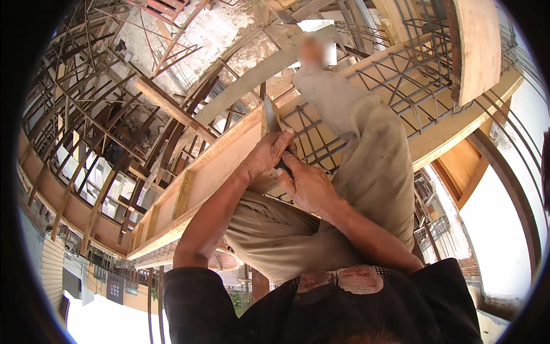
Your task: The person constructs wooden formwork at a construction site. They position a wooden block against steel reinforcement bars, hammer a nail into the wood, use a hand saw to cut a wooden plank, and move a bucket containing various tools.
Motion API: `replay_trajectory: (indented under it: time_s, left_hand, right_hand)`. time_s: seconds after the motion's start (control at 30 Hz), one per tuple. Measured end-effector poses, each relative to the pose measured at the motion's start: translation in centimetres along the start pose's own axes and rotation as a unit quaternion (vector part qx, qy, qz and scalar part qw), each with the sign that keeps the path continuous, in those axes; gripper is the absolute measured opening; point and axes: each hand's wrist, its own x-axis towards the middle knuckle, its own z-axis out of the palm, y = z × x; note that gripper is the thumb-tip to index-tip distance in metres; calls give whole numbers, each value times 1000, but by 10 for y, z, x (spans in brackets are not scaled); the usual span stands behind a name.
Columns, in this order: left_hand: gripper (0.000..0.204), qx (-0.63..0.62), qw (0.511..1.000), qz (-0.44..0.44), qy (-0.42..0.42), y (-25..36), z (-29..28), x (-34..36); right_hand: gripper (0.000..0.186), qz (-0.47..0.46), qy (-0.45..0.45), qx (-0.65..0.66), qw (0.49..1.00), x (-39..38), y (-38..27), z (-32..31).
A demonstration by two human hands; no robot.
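My left hand point(269, 151) and my right hand point(311, 184) are close together in front of my bent legs, fingers closed. A pointed grey metal blade point(272, 116) sticks up past my left hand, beside a narrow strip of wood. Between the hands shows a dark part that looks like its handle, with the fingers of both hands around it. My fingers cover much of the tool, so its exact kind is unclear. Just beyond the hands, a steel rebar cage point(321, 135) lies inside the long wooden formwork point(220, 146).
My trousered leg point(366, 123) stretches over the rebar cage. An upright plywood panel point(478, 51) stands at the far right. On the left, many timber props and beams point(109, 132) drop to a lower level. A grey curved board point(246, 83) crosses beyond the formwork.
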Motion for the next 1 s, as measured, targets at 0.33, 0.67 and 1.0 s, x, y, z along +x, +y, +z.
replay_trajectory:
  time_s: [0.33, 0.67, 1.0]
  left_hand:
    - [72, 93, 983, 158, 0, -4, 3, 12]
    - [69, 90, 994, 57, 22, -6, 3, 36]
    - [61, 125, 984, 122, 49, -7, -5, 36]
  right_hand:
    - [48, 2, -2, -58, 998, -6, 1, -13]
    - [51, 41, -10, -30, 999, 2, 7, -17]
    - [60, 38, -4, -7, 999, 9, 14, -5]
